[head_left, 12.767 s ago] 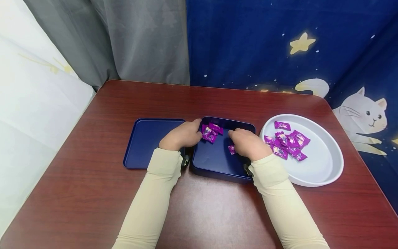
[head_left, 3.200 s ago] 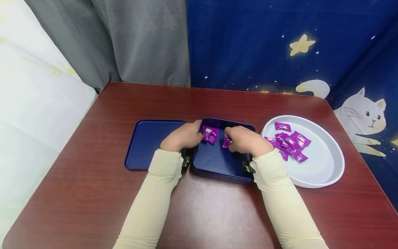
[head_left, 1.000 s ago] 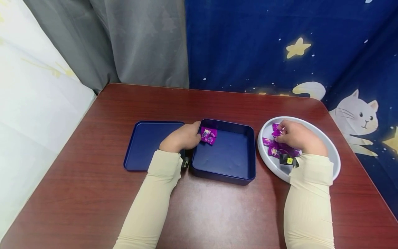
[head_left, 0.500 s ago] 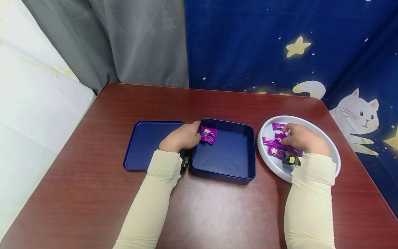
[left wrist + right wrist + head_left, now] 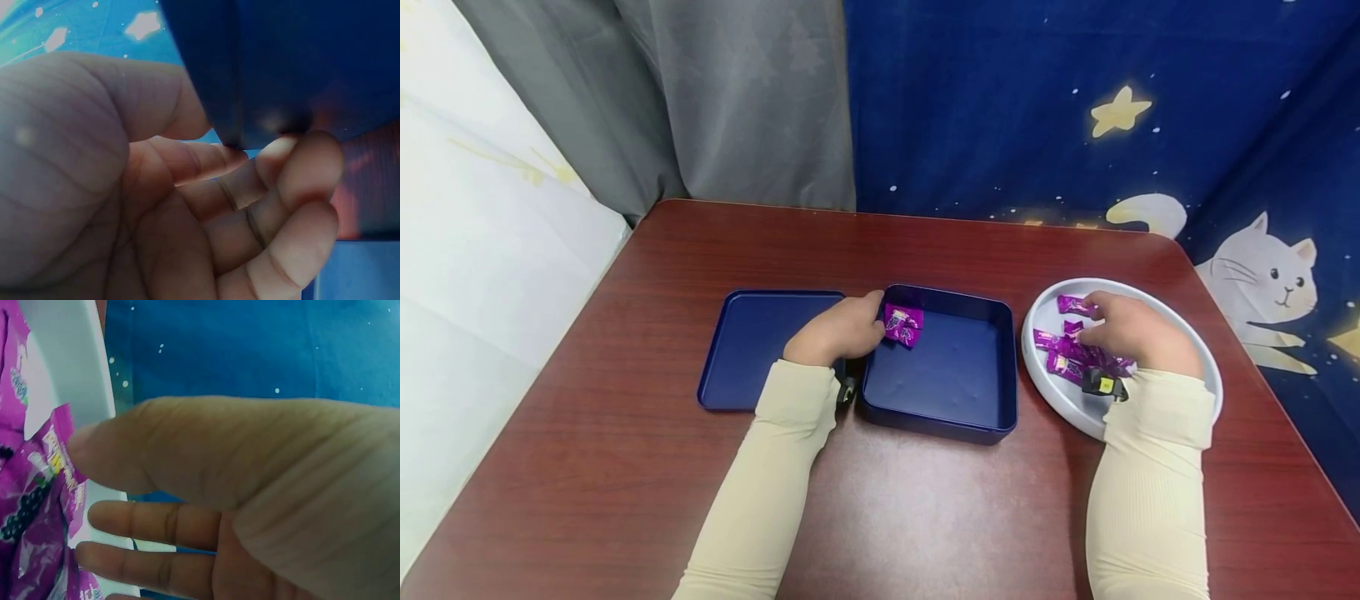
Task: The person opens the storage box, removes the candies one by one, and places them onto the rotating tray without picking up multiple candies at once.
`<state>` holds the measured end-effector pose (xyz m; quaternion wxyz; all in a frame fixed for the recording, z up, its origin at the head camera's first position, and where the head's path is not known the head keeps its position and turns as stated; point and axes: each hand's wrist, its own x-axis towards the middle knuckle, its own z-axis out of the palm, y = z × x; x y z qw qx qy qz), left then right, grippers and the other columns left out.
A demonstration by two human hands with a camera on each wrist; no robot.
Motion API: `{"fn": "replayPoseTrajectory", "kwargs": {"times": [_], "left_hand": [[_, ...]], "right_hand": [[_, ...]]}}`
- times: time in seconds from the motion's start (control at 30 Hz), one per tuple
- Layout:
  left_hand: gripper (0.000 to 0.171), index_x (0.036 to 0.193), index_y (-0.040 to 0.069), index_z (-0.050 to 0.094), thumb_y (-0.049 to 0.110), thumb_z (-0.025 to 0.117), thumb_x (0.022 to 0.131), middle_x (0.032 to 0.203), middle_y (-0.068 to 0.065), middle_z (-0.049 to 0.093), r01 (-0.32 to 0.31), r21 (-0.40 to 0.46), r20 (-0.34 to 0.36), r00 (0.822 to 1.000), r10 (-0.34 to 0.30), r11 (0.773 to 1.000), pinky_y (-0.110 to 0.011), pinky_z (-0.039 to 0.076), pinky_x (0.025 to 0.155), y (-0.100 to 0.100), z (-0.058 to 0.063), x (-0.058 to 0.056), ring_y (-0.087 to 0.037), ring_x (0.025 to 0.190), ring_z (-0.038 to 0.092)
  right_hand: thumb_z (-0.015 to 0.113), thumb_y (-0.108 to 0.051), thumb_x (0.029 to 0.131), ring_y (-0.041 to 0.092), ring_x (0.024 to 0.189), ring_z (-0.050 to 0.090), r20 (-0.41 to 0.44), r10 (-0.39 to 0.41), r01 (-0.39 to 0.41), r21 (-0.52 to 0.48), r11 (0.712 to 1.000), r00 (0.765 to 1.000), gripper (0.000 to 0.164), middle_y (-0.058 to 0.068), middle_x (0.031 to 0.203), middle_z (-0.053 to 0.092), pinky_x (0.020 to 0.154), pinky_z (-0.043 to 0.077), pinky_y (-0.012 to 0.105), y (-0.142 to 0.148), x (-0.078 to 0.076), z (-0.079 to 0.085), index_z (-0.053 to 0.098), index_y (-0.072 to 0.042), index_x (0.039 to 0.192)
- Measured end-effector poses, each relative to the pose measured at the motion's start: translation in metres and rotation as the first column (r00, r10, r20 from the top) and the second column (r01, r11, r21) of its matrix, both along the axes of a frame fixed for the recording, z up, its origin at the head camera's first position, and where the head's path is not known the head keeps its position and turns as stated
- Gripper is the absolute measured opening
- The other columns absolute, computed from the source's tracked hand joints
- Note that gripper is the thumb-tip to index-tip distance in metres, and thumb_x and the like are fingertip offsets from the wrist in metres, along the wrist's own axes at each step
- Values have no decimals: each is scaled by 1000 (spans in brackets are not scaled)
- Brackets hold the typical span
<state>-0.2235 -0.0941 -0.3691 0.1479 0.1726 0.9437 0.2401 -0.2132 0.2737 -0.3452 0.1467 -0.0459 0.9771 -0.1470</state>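
In the head view my left hand (image 5: 838, 332) grips the upper left of an open navy box (image 5: 940, 367). The left wrist view shows the thumb at the box's corner and curled fingers against its lower side. A few purple wrapped candies (image 5: 902, 325) lie inside the box, near that hand. Over a round white dish (image 5: 1202, 375), my right hand (image 5: 1138, 333) reaches down among several purple candies (image 5: 1067, 367). In the right wrist view its thumb touches a candy wrapper (image 5: 59, 444), and its fingers are straight, apart from the thumb. Part of the candy pile is hidden by the hand.
A flat navy lid (image 5: 760, 346) lies left of the box, partly under the left hand and sleeve. All stands on a reddish-brown wooden table (image 5: 925, 517). Grey and blue curtains (image 5: 985, 108) hang behind it.
My right hand has moved right, from the box to the dish. The candy it held there is gone from the box, which holds fewer candies than earlier. The left hand has stayed.
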Motion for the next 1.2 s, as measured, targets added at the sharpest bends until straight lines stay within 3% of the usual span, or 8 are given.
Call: {"fn": "replayPoseTrajectory", "kwargs": {"times": [0.27,0.4,0.57,0.77,0.97,1.2], "left_hand": [[59,149,3,19,18,42,96,151,-12,31,-7,-4,3,1000,7,1000,-45,31,110,1,-2,0,-24,132,31],[59,149,2,19,18,42,96,151,-13,31,-7,-4,2,1000,7,1000,-45,31,110,1,-2,0,-24,133,31],[59,149,2,20,17,42,96,151,-13,30,-3,2,-12,1000,3,1000,-45,30,110,2,-2,-1,-25,133,30],[59,148,2,20,16,42,96,151,-14,30,-2,6,-12,1000,2,1000,-45,29,111,3,-2,-1,-25,133,30],[60,149,3,18,16,42,95,151,-13,30,-6,13,-3,1000,6,1000,-46,29,110,2,-1,0,-25,133,30],[60,149,3,18,18,42,96,151,-14,31,-15,13,17,1000,15,1000,-46,30,110,2,0,0,-25,133,31]], "right_hand": [[66,-20,84,49,115,43,-46,7,-6,13,1000,999,64,32,129,48,94,35,69,-8,1,3,39,0,138],[65,-26,86,50,120,37,-49,-1,1,8,1000,999,70,32,134,43,96,31,71,-10,1,4,33,-2,143],[63,-35,86,52,127,24,-29,9,-9,5,1000,1000,82,34,144,28,98,26,71,-14,-2,8,21,-1,148],[60,-40,87,52,131,16,-30,40,-40,14,999,999,86,36,148,14,102,19,70,-25,-2,14,15,0,149],[60,-36,87,49,132,17,-64,101,-101,5,995,993,82,32,150,15,104,20,67,-44,3,20,19,-2,149],[62,-28,87,44,132,24,-131,168,-169,7,986,977,75,28,148,27,107,23,63,-68,11,28,26,-2,147]]}}
